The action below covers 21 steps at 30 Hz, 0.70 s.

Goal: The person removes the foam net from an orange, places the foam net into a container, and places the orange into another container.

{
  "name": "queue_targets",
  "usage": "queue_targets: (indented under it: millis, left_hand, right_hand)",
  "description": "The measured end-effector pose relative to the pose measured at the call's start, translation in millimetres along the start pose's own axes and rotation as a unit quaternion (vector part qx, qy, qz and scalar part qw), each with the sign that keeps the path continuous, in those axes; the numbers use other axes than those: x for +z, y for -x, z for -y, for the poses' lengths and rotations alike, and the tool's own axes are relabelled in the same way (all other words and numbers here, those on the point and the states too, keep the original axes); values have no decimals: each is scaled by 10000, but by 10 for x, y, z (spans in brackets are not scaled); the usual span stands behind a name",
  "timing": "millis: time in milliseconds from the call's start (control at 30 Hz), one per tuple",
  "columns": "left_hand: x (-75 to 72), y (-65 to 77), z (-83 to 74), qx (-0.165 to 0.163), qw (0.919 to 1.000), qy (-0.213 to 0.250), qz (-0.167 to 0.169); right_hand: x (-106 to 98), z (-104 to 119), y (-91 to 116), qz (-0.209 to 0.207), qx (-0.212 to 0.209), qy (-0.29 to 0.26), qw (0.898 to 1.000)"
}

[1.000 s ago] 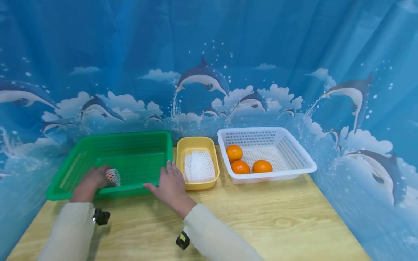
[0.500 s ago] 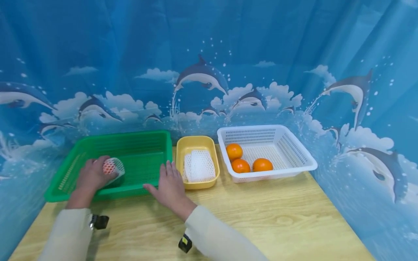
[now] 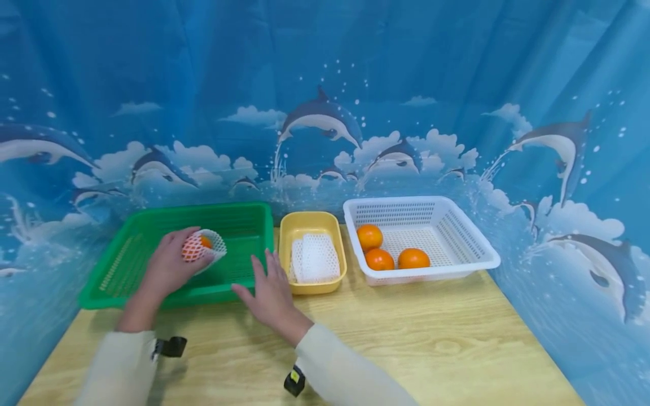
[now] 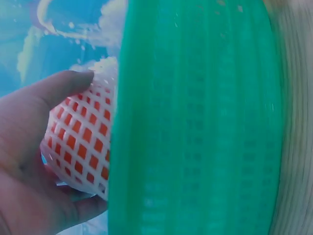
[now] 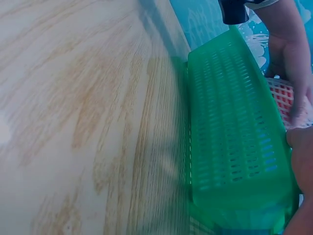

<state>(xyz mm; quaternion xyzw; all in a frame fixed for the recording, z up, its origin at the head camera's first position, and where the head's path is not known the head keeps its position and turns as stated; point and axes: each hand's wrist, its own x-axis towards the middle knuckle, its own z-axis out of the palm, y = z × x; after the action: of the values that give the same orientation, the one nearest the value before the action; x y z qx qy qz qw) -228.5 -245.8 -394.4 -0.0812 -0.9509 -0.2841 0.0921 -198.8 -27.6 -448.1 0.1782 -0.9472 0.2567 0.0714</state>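
Observation:
My left hand (image 3: 170,259) grips an orange (image 3: 205,242) wrapped in a white foam net sleeve (image 3: 217,246), above the inside of the green basket (image 3: 231,290). In the left wrist view, thumb and fingers curl round the netted orange (image 4: 80,139), partly hidden by the basket wall (image 4: 195,117). My right hand (image 3: 271,293) is at the basket's front right corner, its fingers extended. The right wrist view shows its thumb (image 5: 298,142) by the basket rim; whether it presses there is hard to tell.
A yellow tray (image 3: 312,289) with white foam net sleeves (image 3: 317,258) stands right of the green basket. Farther right, a white basket (image 3: 457,269) holds three bare oranges (image 3: 413,258). A dolphin-print curtain (image 3: 325,67) hangs behind the wooden table (image 3: 421,338).
My left hand has lifted the netted orange from low in the green basket and moved it to the right. The right hand has stayed almost in place, its fingers slightly more spread.

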Motion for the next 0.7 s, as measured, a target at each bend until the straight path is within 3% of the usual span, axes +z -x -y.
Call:
queue_targets:
  millis: [200,433,700]
  left_hand:
    - [61,42,-201,200,9988,447,45]
    - [121,104,-371,481,9974,533,59]
    - [274,129,-527,795,9940,744,104]
  right_hand:
    - [-18,-53,-3,-57,-116,-439,9990]
    - [-58,-148,-16,-266,-487,-894,9945]
    - [-111,-264,12,-692,-944,-1668,9790]
